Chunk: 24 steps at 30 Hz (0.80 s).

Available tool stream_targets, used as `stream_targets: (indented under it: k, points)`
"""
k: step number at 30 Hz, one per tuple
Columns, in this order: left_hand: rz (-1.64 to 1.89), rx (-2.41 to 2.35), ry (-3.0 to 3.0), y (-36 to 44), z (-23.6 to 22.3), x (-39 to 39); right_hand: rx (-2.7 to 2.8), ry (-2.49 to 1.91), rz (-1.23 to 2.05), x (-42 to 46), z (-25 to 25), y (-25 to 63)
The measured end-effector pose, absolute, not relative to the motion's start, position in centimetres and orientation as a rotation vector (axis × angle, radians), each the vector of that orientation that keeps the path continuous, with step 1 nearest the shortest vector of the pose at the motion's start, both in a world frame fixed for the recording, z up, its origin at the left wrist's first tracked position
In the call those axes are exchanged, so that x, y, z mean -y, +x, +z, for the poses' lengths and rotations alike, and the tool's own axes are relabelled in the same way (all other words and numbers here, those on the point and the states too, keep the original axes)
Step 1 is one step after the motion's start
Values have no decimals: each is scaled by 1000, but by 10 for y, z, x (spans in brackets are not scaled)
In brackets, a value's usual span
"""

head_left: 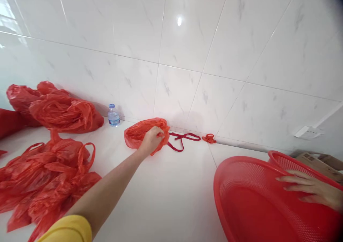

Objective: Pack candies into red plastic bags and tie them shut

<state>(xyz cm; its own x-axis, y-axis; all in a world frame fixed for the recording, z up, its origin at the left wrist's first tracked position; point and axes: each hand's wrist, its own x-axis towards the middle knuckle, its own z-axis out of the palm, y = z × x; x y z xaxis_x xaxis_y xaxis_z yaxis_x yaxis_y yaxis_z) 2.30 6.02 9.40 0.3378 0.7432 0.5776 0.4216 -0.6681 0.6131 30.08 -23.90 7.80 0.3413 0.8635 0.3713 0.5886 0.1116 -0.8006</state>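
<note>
My left hand (153, 140), at the end of a bare forearm with a yellow sleeve, is closed on the crumpled edge of a red plastic bag (132, 135). That bag lies on the white surface close to the tiled wall. At the right, my right hand (314, 189) is on the side of a large red plastic basket (241, 163), its fingers over the rim onto the inner wall and its thumb hidden. The basket is tilted, and its visible inside holds nothing. Behind it shows the rim of a second red basket (278, 156).
Heaps of red plastic bags (64, 113) cover the left side, with more tied bags (50, 170) in front. A small water bottle (113, 115) stands by the wall. Dark red ribbon (191, 137) and a small red bundle (209, 138) lie right of my left hand. Cardboard (318, 167) is behind the baskets.
</note>
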Motion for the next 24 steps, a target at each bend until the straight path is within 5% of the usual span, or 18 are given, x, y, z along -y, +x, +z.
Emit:
stream_targets:
  k: [6, 10, 15, 24]
  points:
    - [1052, -781, 2370, 12, 61, 25, 1411, -1644, 345, 183, 18, 124]
    - [849, -626, 2292, -1, 60, 59, 1446, -1704, 93, 165, 25, 131]
    - [1134, -661, 2241, -11, 59, 49, 1637, -1773, -97, 166, 22, 143]
    - [658, -1008, 2635, -2, 33, -8, 1718, -2141, 96, 156, -11, 162]
